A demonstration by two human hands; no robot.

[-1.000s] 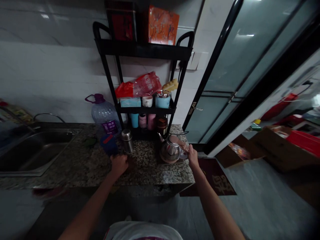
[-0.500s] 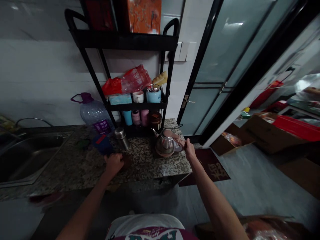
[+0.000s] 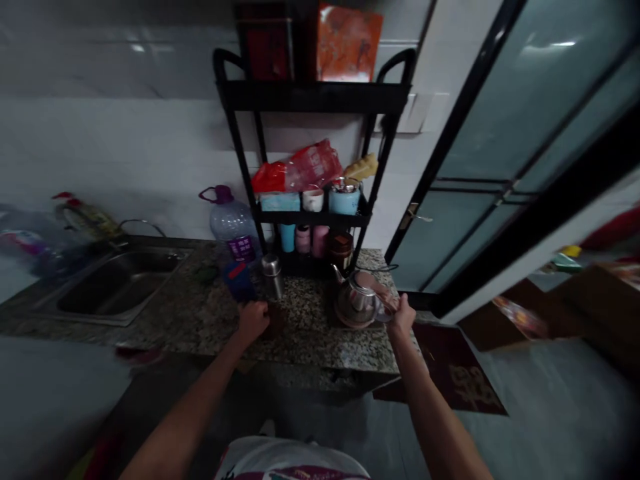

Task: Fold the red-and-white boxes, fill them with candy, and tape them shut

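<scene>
Only the view has swung, leftward. Right hand (image 3: pixel 402 316): fingers wrapped round the handle (image 3: pixel 384 293) of the kettle (image 3: pixel 356 305), by the counter's (image 3: pixel 315 341) right edge, handle outward, probably for easy reach. Left hand (image 3: pixel 254 321): fingers curled just beside the blue tub (image 3: pixel 241 283); whether pinching anything, I cannot tell.

The person wears a pale, whitish top (image 3: pixel 295 453) with a maroon print (image 3: pixel 305 473) and a few dark letter-like marks (image 3: pixel 277 476), cut off and too blurred to read. The 2 forearms (image 3: pixel 213 390) are bare, as are the left fingers (image 3: pixel 256 309) and right fingers (image 3: pixel 407 312).
</scene>
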